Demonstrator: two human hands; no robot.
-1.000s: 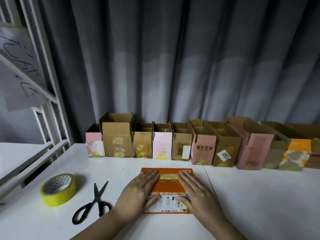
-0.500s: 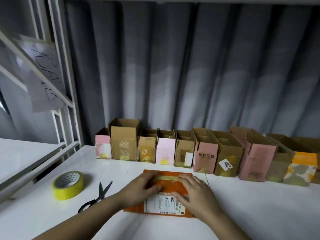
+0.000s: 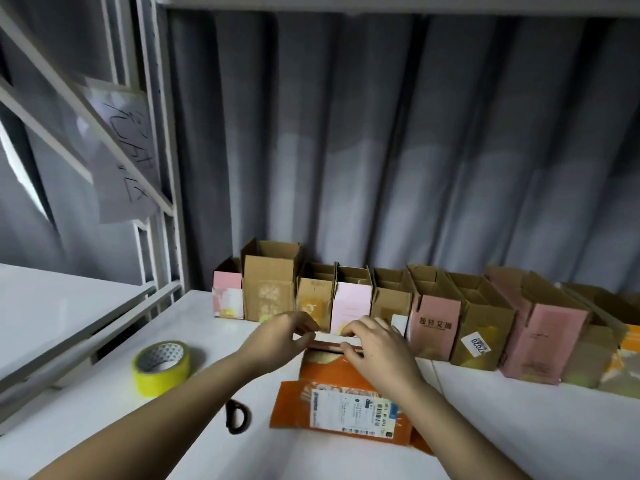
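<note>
An orange flattened cardboard box [image 3: 329, 375] with a white shipping label [image 3: 349, 412] is tilted up off the white table [image 3: 138, 427], its far edge raised. My left hand [image 3: 280, 336] pinches that raised top edge at its left end. My right hand [image 3: 377, 344] grips the same edge at its right end, fingers curled over it. A strip of yellowish tape shows just below the raised edge.
A roll of yellow tape [image 3: 162, 367] lies left of the box. Black scissors [image 3: 237, 417] lie partly under my left forearm. A row of several open small cartons [image 3: 433, 320] stands along the grey curtain. A white metal frame [image 3: 162, 168] rises at left.
Both hands went from pressing flat on the box to gripping its far edge and lifting it off the table. The camera tilted up.
</note>
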